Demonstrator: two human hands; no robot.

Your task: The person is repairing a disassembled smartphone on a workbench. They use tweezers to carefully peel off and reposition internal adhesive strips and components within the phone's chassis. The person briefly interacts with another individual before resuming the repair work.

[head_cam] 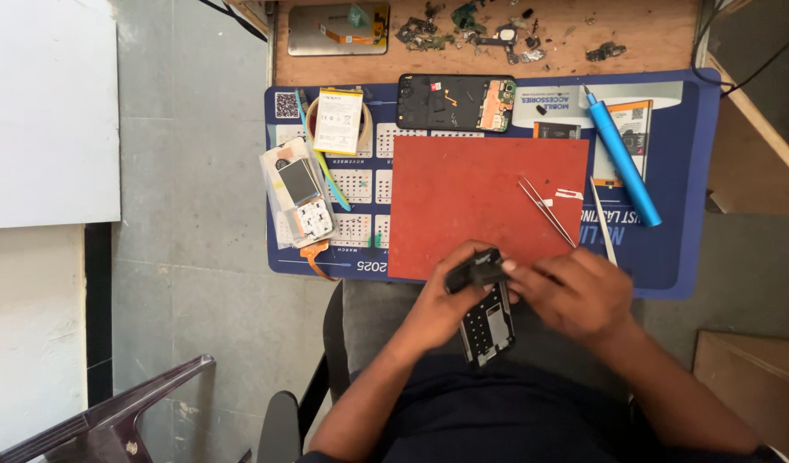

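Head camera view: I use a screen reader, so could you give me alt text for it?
Both hands, left hand and right hand, hold a small black phone part at the near edge of a red mat. Tweezers, a blue screwdriver and an opened phone lie beyond.

A black phone frame [487, 321], held tilted above the lap, inner side up.

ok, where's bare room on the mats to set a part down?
Most of the red mat is bare: everything left of the tweezers, below the opened phone. A narrow blue strip lies between tweezers and blue screwdriver. Crowded: the left blue mat, with battery and bagged parts, and the wooden top, strewn with scraps.
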